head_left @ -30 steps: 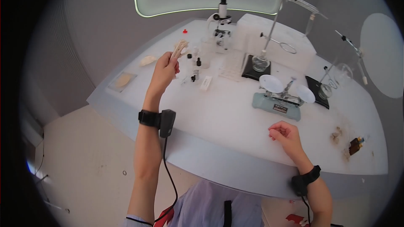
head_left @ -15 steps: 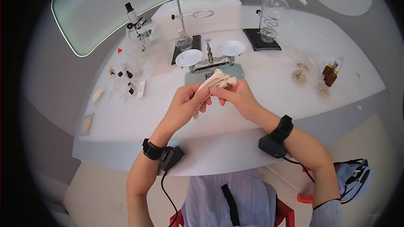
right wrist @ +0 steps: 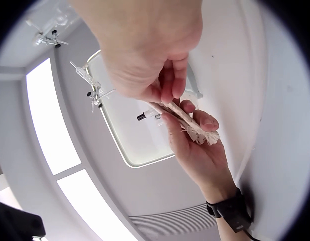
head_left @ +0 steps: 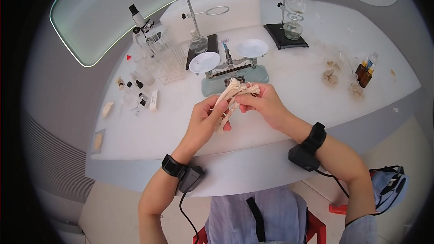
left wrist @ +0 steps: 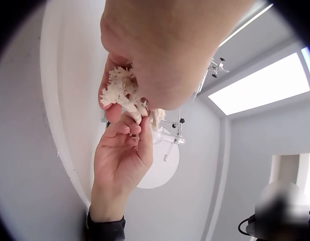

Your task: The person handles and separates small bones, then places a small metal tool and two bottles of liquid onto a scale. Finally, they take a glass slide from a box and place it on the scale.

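Note:
In the head view, a bundle of cream-coloured, frayed wick-like strands (head_left: 231, 91) is held between both hands above the table's front part. The left hand (head_left: 203, 119) grips the bundle with thumb and curled fingers. Its upper end is pinched by the right hand (head_left: 266, 104). Fluffy frayed ends of the strands (left wrist: 117, 88) show in the left wrist view, beside the right hand's fingertips. Seen from the right wrist, the strands (right wrist: 195, 125) lie across the left hand (right wrist: 202, 158), and the right fingers touch their other end.
Behind the hands stands a balance (head_left: 212, 85) with two white pans. Farther back are a stand with a flask (head_left: 198, 44), another stand (head_left: 289, 40) and a microscope (head_left: 141, 20). Small bottles (head_left: 139, 84) and a white box (head_left: 154, 100) lie left, brown bottles (head_left: 365, 77) right.
The left hand has come from the table's left side to the middle with the bundle. The right hand has come up and taken hold of it. The head view has turned.

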Tool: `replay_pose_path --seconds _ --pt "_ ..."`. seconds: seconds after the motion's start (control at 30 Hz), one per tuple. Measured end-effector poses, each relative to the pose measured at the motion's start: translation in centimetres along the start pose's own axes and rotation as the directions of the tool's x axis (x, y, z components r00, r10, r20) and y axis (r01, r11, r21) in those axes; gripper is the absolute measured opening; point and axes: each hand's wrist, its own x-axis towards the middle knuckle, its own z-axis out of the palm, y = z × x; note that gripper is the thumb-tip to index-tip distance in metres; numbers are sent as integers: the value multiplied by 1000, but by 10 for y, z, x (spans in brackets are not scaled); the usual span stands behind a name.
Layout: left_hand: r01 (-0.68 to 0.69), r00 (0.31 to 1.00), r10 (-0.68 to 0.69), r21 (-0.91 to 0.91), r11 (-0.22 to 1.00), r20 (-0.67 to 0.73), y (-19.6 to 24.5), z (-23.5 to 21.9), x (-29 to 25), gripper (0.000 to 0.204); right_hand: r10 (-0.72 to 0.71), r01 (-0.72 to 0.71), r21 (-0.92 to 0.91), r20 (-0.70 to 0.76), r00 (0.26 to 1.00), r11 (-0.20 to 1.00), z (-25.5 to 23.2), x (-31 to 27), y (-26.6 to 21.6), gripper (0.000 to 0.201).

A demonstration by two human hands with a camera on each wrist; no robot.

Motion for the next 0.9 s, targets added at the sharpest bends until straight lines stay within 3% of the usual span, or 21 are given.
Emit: replay_pose_path --seconds 0.23,0.33,0.4,0.53,0.73,0.83,0.9 --pt "-10 992 9 -8 1000 -123 -1 -7 1 30 -49 46 41 81 996 998 -9 3 -12 13" --pt "14 998 -6 115 993 -69 0 -8 2 26 -96 87 95 92 991 992 -18 6 -23 13" --pt "48 999 -49 349 936 -7 2 -4 0 23 -137 124 128 99 986 984 -26 8 -33 12" --pt "-21 1000 16 441 897 15 -1 1 0 22 -177 170 119 53 983 978 -38 10 -49 13" --pt "-39 999 23 395 918 46 -14 -6 6 25 -368 370 2 -89 926 929 -38 14 -73 16" --pt "-101 995 86 354 930 60 -18 -7 6 29 -484 471 -110 -179 857 875 -32 21 -88 16" --pt "-149 989 131 367 918 72 -22 -7 7 32 -639 535 -406 -181 747 741 -31 31 -95 12"
